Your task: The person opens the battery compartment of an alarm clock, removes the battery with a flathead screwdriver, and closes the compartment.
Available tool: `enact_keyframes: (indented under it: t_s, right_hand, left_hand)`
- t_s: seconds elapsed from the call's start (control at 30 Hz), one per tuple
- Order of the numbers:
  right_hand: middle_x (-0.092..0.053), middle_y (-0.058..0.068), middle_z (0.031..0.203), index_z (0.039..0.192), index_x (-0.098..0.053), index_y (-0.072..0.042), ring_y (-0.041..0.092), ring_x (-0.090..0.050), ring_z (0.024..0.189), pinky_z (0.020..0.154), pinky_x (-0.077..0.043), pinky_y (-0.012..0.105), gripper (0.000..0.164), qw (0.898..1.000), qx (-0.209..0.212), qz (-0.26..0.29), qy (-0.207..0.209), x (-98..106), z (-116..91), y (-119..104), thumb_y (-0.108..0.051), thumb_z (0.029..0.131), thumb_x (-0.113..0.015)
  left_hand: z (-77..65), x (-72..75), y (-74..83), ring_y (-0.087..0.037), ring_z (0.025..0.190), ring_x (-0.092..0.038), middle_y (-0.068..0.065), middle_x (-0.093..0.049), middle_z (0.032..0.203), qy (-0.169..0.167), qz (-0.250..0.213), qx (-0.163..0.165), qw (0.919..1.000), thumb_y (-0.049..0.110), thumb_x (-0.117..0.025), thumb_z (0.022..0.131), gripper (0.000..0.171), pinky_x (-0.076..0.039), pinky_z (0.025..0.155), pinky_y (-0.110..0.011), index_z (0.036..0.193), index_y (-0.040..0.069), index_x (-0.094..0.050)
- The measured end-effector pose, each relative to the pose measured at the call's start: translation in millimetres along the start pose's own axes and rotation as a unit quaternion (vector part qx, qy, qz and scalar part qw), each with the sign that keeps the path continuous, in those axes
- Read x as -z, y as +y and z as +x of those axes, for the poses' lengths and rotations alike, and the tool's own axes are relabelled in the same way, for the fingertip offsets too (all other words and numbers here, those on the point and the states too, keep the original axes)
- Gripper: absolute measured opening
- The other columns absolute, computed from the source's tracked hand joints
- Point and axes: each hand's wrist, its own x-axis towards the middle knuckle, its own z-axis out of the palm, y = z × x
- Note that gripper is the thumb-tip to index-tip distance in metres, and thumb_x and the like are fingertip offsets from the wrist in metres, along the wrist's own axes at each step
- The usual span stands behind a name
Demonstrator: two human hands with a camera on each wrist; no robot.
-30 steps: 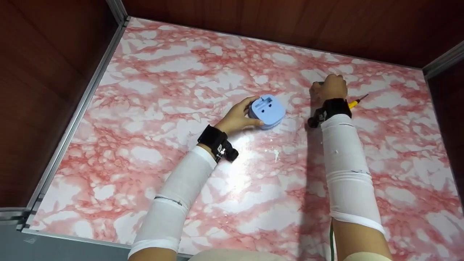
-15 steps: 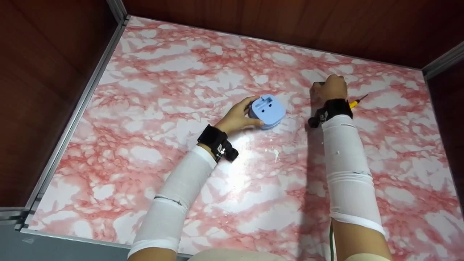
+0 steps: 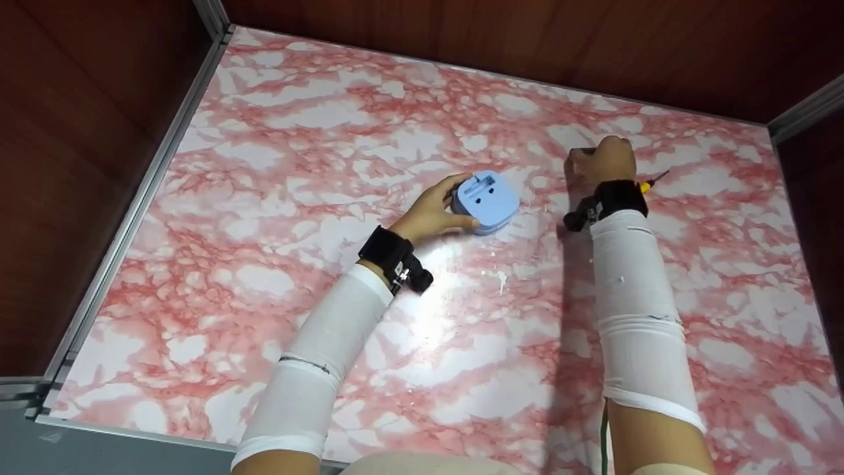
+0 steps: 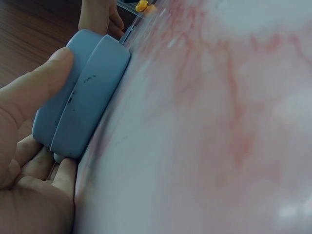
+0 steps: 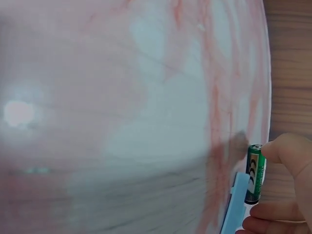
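My left hand [image 3: 432, 212] grips a light blue rounded-square plastic device [image 3: 499, 204], thumb on its near side and fingers round the other. The device's upturned face shows an uncovered battery compartment [image 3: 480, 187] and two small dark holes. In the left wrist view the device [image 4: 92, 92] stands right at the tabletop. Farther right, my right hand [image 3: 610, 160] pinches a green battery [image 5: 255, 174], thumb at one end and fingers at the other. A flat light blue strip [image 5: 236, 202] lies beside the battery. In the head view the hand largely hides both.
A yellow-handled screwdriver [image 3: 649, 185] lies just right of the right wrist, partly hidden by it. Dark wood panels [image 3: 501, 39] rise behind the red-and-white marbled tabletop [image 3: 264, 280] and at both sides. White specks [image 3: 502, 280] mark the surface in front of the device.
My right hand and forearm have shifted slightly to the right, covering more of the screwdriver's handle. The left hand and the device stay almost in place.
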Motion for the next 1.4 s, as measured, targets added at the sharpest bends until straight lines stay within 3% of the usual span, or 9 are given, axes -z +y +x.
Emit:
enact_keyframes:
  t_s: [0.1,0.17,0.27,0.37,0.43,0.53,0.9,1.1,1.4]
  right_hand:
    - [-0.057,0.034,0.116,0.09,-0.064,0.01,0.041,-0.054,0.099,0.091,-0.045,0.052,0.052,1.0,0.017,0.004,0.012,1,1,2,-0.041,0.098,-0.058]
    - [-0.057,0.025,0.092,0.069,-0.055,0.003,0.035,-0.051,0.081,0.077,-0.045,0.047,0.051,0.999,0.029,0.002,0.027,2,0,2,-0.039,0.098,-0.058]
    - [-0.037,0.009,0.067,0.059,-0.038,-0.005,0.027,-0.035,0.062,0.06,-0.034,0.041,0.053,0.998,0.045,0.005,0.053,4,-6,3,-0.033,0.1,-0.057]
    - [-0.05,0.021,0.068,0.073,-0.054,0.009,0.038,-0.051,0.069,0.066,-0.046,0.047,0.048,0.996,0.055,0.018,0.069,8,-13,4,-0.029,0.102,-0.054]
    - [-0.06,0.034,0.096,0.101,-0.061,0.018,0.049,-0.058,0.095,0.085,-0.05,0.053,0.048,0.996,0.054,0.033,0.065,10,-18,6,-0.03,0.104,-0.052]
    - [-0.053,0.04,0.129,0.135,-0.05,0.018,0.051,-0.052,0.12,0.101,-0.044,0.058,0.06,0.996,0.046,0.05,0.057,12,-24,10,-0.034,0.105,-0.049]
    - [-0.055,0.033,0.125,0.138,-0.05,0.011,0.043,-0.053,0.114,0.094,-0.046,0.053,0.054,0.988,0.073,0.096,0.093,12,-44,0,-0.029,0.102,-0.053]
    - [-0.058,0.03,0.121,0.137,-0.051,0.01,0.04,-0.056,0.113,0.099,-0.049,0.05,0.047,0.978,0.129,0.136,0.096,1,-54,-11,-0.014,0.097,-0.061]
    - [-0.046,0.027,0.14,0.158,-0.026,-0.005,0.043,-0.051,0.125,0.105,-0.044,0.057,0.07,0.962,0.224,0.151,-0.032,-10,-69,-21,-0.005,0.098,-0.063]
  left_hand:
    - [-0.1,-0.6,1.3,-0.025,0.149,-0.033,-0.008,-0.033,0.162,0.002,0.003,0.004,1.0,0.004,-0.085,0.081,0.092,-0.033,0.116,-0.025,0.158,0.015,-0.035]
    - [-0.5,-1.1,2.2,-0.025,0.149,-0.033,-0.008,-0.033,0.162,0.004,0.008,0.006,0.9999,0.005,-0.085,0.081,0.092,-0.033,0.115,-0.023,0.158,0.015,-0.035]
    - [-1.6,-1.4,3.8,-0.025,0.148,-0.034,-0.009,-0.033,0.162,0.005,0.014,0.008,0.9999,0.007,-0.086,0.081,0.092,-0.034,0.115,-0.022,0.158,0.015,-0.036]
    - [-1.6,-0.8,4.1,-0.026,0.148,-0.035,-0.009,-0.033,0.162,0.006,0.019,0.009,0.9998,0.007,-0.086,0.081,0.092,-0.034,0.114,-0.023,0.158,0.016,-0.036]
    - [-1.8,-0.1,3.8,-0.026,0.148,-0.035,-0.009,-0.033,0.162,0.008,0.02,0.007,0.9998,0.007,-0.086,0.081,0.092,-0.034,0.114,-0.023,0.157,0.016,-0.037]
    - [-2.2,0.4,2.5,-0.027,0.148,-0.034,-0.009,-0.033,0.162,0.006,0.021,0.004,0.9998,0.007,-0.086,0.081,0.091,-0.034,0.115,-0.024,0.158,0.017,-0.037]
    - [-1.2,0.4,3.1,-0.026,0.149,-0.032,-0.007,-0.032,0.163,0.002,0.025,0.006,0.9997,0.011,-0.086,0.082,0.09,-0.034,0.115,-0.024,0.158,0.018,-0.037]
    - [-0.3,0.3,2.9,-0.026,0.149,-0.032,-0.008,-0.032,0.163,0.001,0.026,0.008,0.9996,0.01,-0.086,0.082,0.091,-0.034,0.114,-0.023,0.158,0.017,-0.036]
    - [-0.8,-0.7,2.8,-0.026,0.149,-0.032,-0.007,-0.032,0.163,0.009,0.021,0.015,0.9996,0.01,-0.087,0.081,0.092,-0.034,0.115,-0.023,0.158,0.018,-0.037]
